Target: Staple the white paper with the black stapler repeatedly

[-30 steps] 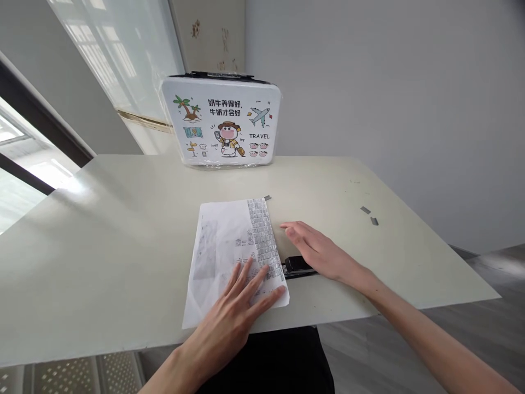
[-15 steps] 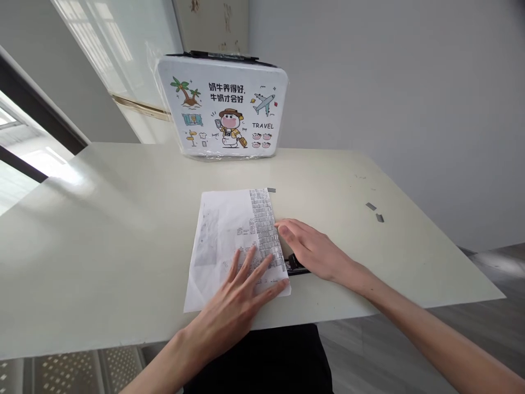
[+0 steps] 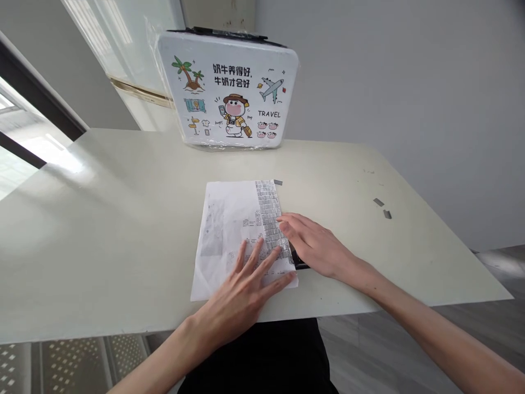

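While the left hand (image 3: 241, 287) is lying across the lower part of a printed paper (image 3: 219, 224), its fingers are fanning wide apart and gripping nothing. The right hand (image 3: 320, 246) is covering most of a black stapler (image 3: 302, 266) at the paper's right edge; its fingers are stretching out straight and close together, closing on nothing visible, but whether the palm is pressing the stapler I cannot tell. Paper and stapler are resting on the tabletop (image 3: 123, 235), near its front edge. Behind, a white cartoon case (image 3: 229, 90) is standing upright, and a grey strip (image 3: 278, 182) is lying beside the paper's far right corner.
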Demonstrator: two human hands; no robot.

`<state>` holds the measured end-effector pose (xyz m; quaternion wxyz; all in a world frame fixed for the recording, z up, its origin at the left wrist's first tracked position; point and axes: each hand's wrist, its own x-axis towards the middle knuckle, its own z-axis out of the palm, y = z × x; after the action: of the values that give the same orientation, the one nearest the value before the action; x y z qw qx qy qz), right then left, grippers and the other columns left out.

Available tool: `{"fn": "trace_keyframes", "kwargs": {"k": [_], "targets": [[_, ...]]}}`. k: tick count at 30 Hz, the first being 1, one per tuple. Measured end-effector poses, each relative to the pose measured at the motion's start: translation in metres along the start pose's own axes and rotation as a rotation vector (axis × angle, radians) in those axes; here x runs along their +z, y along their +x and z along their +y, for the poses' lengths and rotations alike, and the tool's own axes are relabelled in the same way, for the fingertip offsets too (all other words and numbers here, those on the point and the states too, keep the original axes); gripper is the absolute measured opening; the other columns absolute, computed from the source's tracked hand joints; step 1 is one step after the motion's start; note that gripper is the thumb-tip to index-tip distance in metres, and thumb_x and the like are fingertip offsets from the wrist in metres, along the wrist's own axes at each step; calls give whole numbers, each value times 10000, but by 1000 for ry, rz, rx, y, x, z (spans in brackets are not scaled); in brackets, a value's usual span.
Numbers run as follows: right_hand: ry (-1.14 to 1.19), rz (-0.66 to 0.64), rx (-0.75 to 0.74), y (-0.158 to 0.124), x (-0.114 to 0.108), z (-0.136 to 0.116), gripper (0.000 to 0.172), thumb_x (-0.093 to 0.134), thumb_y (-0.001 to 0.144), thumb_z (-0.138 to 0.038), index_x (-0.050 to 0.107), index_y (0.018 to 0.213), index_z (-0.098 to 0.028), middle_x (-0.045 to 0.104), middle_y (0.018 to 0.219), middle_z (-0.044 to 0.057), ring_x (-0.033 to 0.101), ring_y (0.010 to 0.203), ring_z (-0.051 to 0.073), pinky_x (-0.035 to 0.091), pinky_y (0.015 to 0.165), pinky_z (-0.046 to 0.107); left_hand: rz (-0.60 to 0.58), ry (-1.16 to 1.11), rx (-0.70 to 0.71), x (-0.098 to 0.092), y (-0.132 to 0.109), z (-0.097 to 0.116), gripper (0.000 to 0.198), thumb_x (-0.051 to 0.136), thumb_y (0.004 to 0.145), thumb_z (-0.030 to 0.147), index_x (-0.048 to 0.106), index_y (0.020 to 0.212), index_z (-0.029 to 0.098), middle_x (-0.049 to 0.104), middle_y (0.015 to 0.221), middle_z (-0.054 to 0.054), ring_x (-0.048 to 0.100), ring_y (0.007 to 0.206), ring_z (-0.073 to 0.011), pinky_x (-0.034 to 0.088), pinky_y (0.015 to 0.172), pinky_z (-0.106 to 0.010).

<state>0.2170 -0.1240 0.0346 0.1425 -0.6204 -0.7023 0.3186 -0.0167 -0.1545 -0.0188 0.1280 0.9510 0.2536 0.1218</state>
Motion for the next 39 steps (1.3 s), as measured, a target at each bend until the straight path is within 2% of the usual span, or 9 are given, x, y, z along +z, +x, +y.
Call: {"fn": "trace_keyframes", "kwargs": {"k": [12, 20, 27, 31, 35, 39], "targets": [[-43, -14, 29, 2, 2, -1, 723, 172, 1043, -734, 548, 1501, -319, 474, 1646, 37, 415, 1525, 325, 360, 1225, 561, -24, -4, 4, 0, 2, 1, 926, 467, 830, -157, 380, 1610, 334, 66, 1770, -53, -35, 1599, -391, 126, 1271, -722], [-84, -6, 32, 2, 4, -2, 706, 172, 1052, -711, 568, 1484, -317, 484, 1636, 42, 425, 1518, 327, 364, 1222, 562, -19, 7, 4, 1, 2, 2, 915, 492, 858, -137, 358, 1624, 346, 60, 1770, -62, -25, 1597, -401, 121, 1267, -727], [-130, 6, 34, 3, 8, -2, 697, 174, 1056, -701, 556, 1497, -321, 473, 1641, 42, 410, 1525, 330, 337, 1233, 575, 7, -20, 3, 2, 3, 2, 858, 484, 874, -120, 417, 1596, 339, 73, 1772, -43, -11, 1598, -402, 110, 1276, -716], [-224, 3, 22, 3, 11, -4, 698, 163, 1071, -660, 509, 1547, -284, 444, 1656, 72, 393, 1534, 330, 327, 1237, 576, -7, -12, 3, 2, 3, 3, 863, 489, 850, -133, 436, 1580, 324, 72, 1773, -53, -15, 1600, -405, 122, 1276, -713], [-382, 59, -43, 6, 23, -4, 645, 176, 1093, -574, 446, 1600, -279, 431, 1652, 123, 394, 1523, 361, 339, 1207, 612, -14, -10, 0, 0, 4, 3, 896, 467, 827, -153, 425, 1580, 329, 77, 1774, -46, -32, 1605, -390, 132, 1271, -720], [-479, 89, -81, 12, 34, -4, 628, 197, 1098, -523, 438, 1609, -249, 351, 1695, 160, 311, 1552, 423, 305, 1186, 686, 10, -25, 9, 1, 5, 4, 851, 495, 867, -118, 423, 1588, 328, 121, 1771, -46, -29, 1610, -380, 122, 1281, -703]]}}
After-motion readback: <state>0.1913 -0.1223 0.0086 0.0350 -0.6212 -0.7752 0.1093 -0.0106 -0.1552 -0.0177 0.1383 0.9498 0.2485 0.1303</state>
